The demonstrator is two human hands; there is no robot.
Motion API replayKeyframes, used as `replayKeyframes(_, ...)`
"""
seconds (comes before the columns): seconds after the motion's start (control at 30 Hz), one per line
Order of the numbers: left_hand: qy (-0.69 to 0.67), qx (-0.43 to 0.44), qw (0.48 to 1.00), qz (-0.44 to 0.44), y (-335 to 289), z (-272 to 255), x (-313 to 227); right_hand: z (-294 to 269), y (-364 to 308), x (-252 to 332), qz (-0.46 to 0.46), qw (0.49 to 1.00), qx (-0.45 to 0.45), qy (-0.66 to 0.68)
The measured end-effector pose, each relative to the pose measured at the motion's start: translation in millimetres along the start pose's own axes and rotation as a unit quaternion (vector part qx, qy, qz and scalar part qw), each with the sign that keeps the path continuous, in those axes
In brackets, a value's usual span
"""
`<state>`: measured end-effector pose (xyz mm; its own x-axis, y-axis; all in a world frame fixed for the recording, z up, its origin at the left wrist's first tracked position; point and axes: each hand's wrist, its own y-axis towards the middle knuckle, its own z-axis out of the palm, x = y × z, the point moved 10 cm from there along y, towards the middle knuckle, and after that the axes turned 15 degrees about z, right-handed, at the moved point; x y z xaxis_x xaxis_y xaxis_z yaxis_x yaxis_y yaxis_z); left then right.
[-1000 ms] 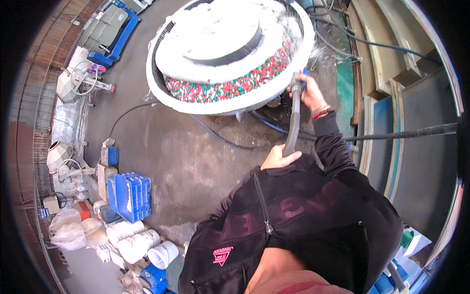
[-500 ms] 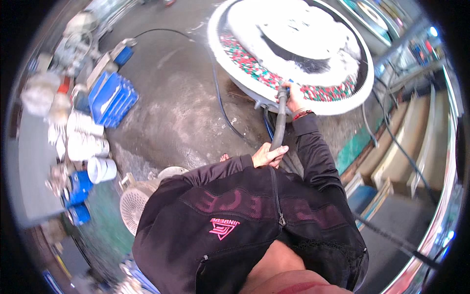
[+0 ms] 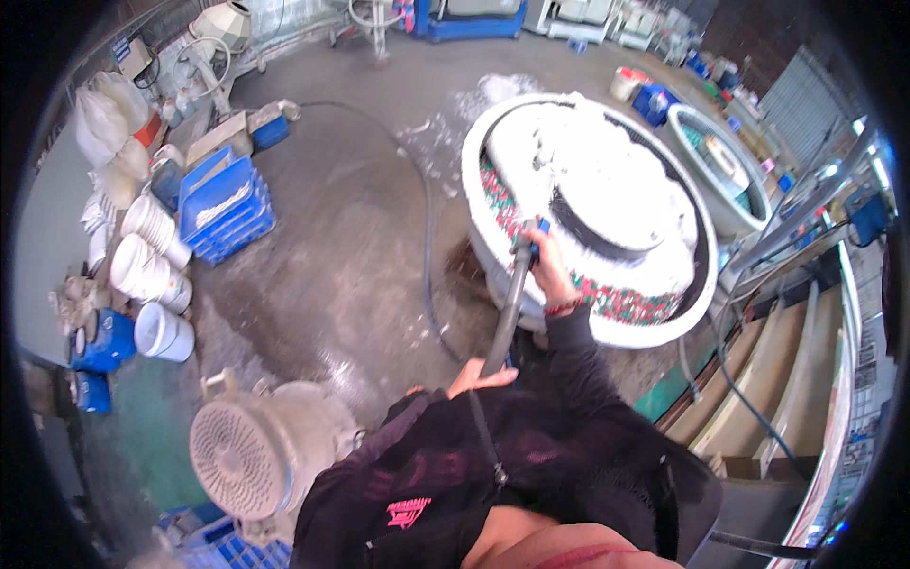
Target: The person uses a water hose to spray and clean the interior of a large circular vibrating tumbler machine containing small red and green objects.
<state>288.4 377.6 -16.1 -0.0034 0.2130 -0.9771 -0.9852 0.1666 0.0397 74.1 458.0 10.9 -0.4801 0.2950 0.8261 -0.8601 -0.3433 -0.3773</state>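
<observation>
My right hand (image 3: pixel 552 268) is closed around the front end of a thick grey hose (image 3: pixel 510 318), beside a blue fitting. Lower down, close to my body, my left hand (image 3: pixel 477 377) wraps the same hose. The hose's front end reaches over the near left side of a large round white tub (image 3: pixel 626 335). White foam (image 3: pixel 621 194) covers much of the tub's middle and far side. Along the near edge, small red, green and white pieces (image 3: pixel 637 306) show in the channel. Whether water leaves the hose is unclear.
Blue crates (image 3: pixel 232 213) and white buckets (image 3: pixel 163 332) stand at left. Near left is a machine with a perforated round cover (image 3: pixel 235 460). A second round tub (image 3: pixel 682 119) stands beyond the first. A thin dark hose (image 3: pixel 428 256) crosses the wet floor; long troughs (image 3: pixel 758 370) lie at right.
My view has tilted up and shows more of the room's far side. Both hands appear lower and farther left in the picture, still on the hose. The hose's front end now sits nearer the tub's left side.
</observation>
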Motion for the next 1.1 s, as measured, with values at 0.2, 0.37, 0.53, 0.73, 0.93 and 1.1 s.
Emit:
replayKeyframes(0.2, -0.068, 0.070, 0.995, -0.038, 16.2, -26.8, 1.8, 5.7, 20.4, -8.0, 0.012, 0.998, -0.044, 0.043)
replayKeyframes(0.37, -0.094, 0.153, 0.984, -0.015, 14.1, -39.9, -10.1, 33.0, -12.7, 25.0, -0.089, 0.990, -0.110, 0.024)
replayKeyframes(0.53, -0.106, 0.137, 0.984, -0.036, 11.2, -61.8, -8.7, 53.6, -11.7, 15.8, -0.086, 0.986, -0.134, 0.050)
replayKeyframes(0.73, -0.137, 0.106, 0.982, -0.080, -1.9, -74.6, 0.7, 48.7, 25.7, -14.8, -0.018, 0.994, -0.106, 0.027)
replayKeyframes(0.93, -0.139, 0.121, 0.980, -0.068, -5.7, -82.7, -10.7, 83.0, 21.4, -8.8, -0.054, 0.993, -0.103, 0.012)
replayKeyframes(1.1, -0.133, 0.087, 0.983, -0.088, -6.0, -88.0, 11.1, 85.9, 24.4, -16.4, -0.044, 0.996, -0.082, 0.019)
